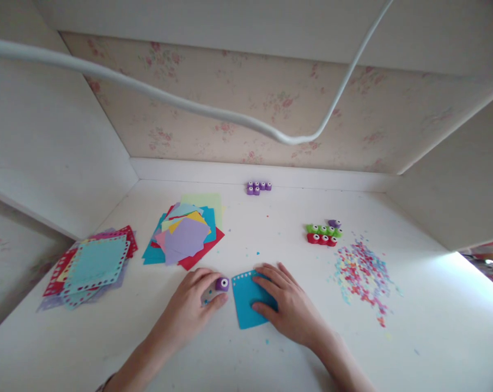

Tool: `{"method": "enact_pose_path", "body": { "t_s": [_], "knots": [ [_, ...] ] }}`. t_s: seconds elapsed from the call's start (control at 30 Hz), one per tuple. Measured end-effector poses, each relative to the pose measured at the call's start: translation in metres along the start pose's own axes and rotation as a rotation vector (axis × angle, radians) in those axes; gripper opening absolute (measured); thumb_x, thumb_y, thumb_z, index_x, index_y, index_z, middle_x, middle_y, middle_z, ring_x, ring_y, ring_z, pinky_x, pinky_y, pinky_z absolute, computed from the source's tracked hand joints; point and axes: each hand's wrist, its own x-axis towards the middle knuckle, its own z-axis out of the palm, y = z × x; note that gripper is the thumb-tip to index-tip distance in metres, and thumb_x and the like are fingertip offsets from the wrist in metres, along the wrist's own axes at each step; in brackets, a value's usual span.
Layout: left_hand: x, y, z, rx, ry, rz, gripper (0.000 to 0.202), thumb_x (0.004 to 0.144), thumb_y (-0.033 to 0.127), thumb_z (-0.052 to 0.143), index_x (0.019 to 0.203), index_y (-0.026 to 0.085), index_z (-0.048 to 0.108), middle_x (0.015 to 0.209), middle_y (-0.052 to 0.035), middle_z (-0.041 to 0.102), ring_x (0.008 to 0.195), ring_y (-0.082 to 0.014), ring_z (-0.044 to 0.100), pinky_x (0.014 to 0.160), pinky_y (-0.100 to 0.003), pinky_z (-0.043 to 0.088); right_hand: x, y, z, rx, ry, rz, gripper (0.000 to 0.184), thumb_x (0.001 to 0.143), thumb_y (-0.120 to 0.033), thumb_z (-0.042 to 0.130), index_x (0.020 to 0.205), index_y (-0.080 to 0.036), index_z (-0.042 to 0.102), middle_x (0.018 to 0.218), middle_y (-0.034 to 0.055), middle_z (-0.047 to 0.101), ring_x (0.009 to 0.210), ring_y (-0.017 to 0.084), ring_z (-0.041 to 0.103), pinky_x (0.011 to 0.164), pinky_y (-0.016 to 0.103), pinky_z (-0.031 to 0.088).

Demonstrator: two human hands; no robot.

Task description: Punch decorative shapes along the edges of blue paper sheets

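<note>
My left hand [197, 299] has its thumb and index finger around a small purple paper punch [222, 285], which stands upright on the white table. Just right of the punch lies a blue sheet of paper [246, 305] with a row of small punched holes along its top edge. My right hand [285, 299] rests over the right side of this sheet, fingers spread and thumb apart, covering that part of it. A few tiny blue paper bits [207, 299] lie under my left hand.
Punched papers [101, 261] are stacked at the far left, beside a pile of plain coloured sheets [187, 237]. Several purple punches [257, 188] stand near the back wall. Green and red punches [323, 234] sit at right, near scattered confetti [363, 269]. A white cable [213, 111] crosses above.
</note>
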Motion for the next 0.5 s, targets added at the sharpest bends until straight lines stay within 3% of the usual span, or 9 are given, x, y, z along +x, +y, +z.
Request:
{"method": "enact_pose_path", "body": {
  "t_s": [0.07, 0.27, 0.4, 0.5],
  "knots": [
    [-0.003, -0.001, 0.001, 0.034, 0.015, 0.025, 0.028, 0.085, 0.030, 0.073, 0.112, 0.027, 0.068, 0.111, -0.0044, 0.068, 0.106, -0.0244, 0.064, 0.094, -0.040, 0.054, 0.000, 0.001, 0.001, -0.002, 0.000, -0.001, 0.044, 0.094, -0.044, 0.060, 0.134, -0.027, 0.057, 0.145, 0.0076, 0.053, 0.137, 0.029, 0.045, 0.119, 0.059, 0.026],
    [-0.004, -0.002, 0.007, -0.011, 0.074, 0.079, 0.018, 0.093, 0.026, 0.065, 0.110, 0.026, 0.065, 0.107, -0.0031, 0.070, 0.100, -0.0217, 0.066, 0.090, -0.037, 0.056, -0.001, -0.008, 0.000, 0.055, 0.084, 0.003, 0.041, 0.096, -0.040, 0.058, 0.134, -0.023, 0.057, 0.142, 0.0103, 0.056, 0.136, 0.030, 0.046, 0.118, 0.058, 0.030],
    [0.000, 0.015, 0.010, -0.059, 0.049, 0.165, 0.021, 0.096, 0.026, 0.060, 0.117, 0.026, 0.062, 0.111, -0.0038, 0.069, 0.103, -0.0204, 0.066, 0.091, -0.034, 0.056, -0.001, -0.027, -0.007, 0.289, 0.195, -0.009, 0.040, 0.098, -0.032, 0.057, 0.137, -0.022, 0.054, 0.135, 0.0107, 0.060, 0.126, 0.023, 0.055, 0.107, 0.039, 0.048],
    [0.005, 0.029, 0.013, -0.069, 0.019, 0.223, 0.022, 0.097, 0.024, 0.058, 0.119, 0.026, 0.061, 0.113, -0.0040, 0.069, 0.104, -0.0205, 0.065, 0.092, -0.034, 0.056, 0.001, -0.039, -0.011, 0.421, 0.238, -0.055, 0.031, 0.100, -0.026, 0.054, 0.130, -0.025, 0.061, 0.127, 0.0065, 0.066, 0.115, 0.018, 0.062, 0.100, 0.031, 0.051]
  ]
}}
